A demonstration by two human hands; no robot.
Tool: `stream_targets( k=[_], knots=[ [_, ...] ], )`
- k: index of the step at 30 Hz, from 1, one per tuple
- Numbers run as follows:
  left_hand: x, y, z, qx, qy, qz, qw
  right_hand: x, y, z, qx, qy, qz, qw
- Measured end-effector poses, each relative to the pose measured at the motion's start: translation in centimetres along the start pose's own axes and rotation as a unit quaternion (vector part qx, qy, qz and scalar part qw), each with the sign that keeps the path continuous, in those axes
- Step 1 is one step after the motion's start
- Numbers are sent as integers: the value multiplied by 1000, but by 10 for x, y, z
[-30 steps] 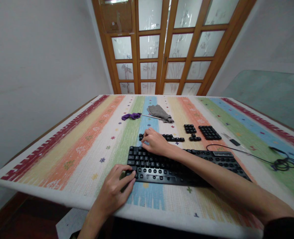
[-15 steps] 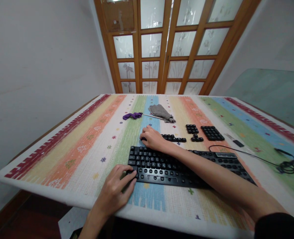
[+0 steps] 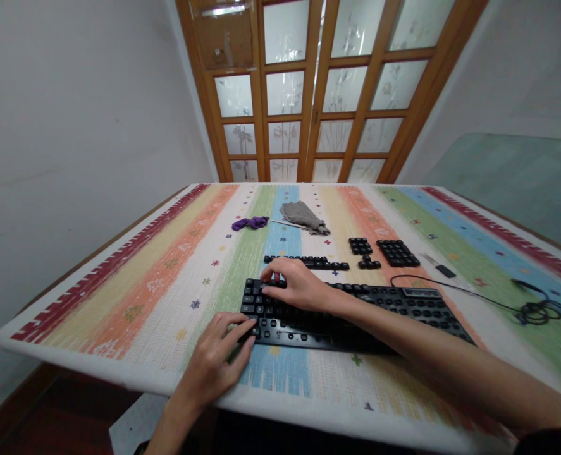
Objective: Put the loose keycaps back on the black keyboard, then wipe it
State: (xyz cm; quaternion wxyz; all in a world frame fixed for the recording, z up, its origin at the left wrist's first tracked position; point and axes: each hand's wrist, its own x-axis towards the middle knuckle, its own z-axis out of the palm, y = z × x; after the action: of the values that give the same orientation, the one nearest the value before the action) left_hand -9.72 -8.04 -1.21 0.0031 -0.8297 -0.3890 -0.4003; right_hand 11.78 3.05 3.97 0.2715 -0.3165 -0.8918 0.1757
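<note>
A black keyboard [image 3: 356,309] lies across the near part of the table; keycaps cover part of its left side, while its lower rows and right end show bare key stems. My left hand [image 3: 218,351] is closed on the keyboard's near left corner, index finger on top and thumb at the front edge. Above the upper left keys, my right hand [image 3: 296,284] is closed in a pinch of thumb and index finger. A small dark keycap seems to be between those fingertips, hard to separate from the keys beneath. Behind the keyboard lies a row of loose keycaps [image 3: 334,265], partly hidden by my right hand.
More loose keycaps stand in a block [image 3: 397,253] and smaller groups [image 3: 360,246] at right. Nearby are a small black-handled tool [image 3: 445,271] and a coiled cable [image 3: 539,311]. Farther back lie a grey cloth [image 3: 303,217] and a purple cloth [image 3: 249,223].
My right hand has come back from the loose keycap row to the keyboard's upper left keys. My left hand stays at the near left corner. The view has shifted slightly.
</note>
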Motion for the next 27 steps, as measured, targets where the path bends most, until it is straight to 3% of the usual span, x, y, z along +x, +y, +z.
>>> stream_targets(
  k=[3, 7, 21, 27],
  knots=[
    [1, -1, 0, -6, 4, -4, 1000, -30, -16, 10, 54, -1, -54, 997],
    [2, 2, 0, -23, -5, -9, 1000, -52, -25, 25, 34, -13, -84, 996],
    [11, 8, 4, -20, -14, 9, 1000, -61, -27, 36, -69, -1, -127, 990],
    [13, 7, 6, -23, -20, 19, 999, -60, -35, 36, -203, -52, -219, 953]
  ],
)
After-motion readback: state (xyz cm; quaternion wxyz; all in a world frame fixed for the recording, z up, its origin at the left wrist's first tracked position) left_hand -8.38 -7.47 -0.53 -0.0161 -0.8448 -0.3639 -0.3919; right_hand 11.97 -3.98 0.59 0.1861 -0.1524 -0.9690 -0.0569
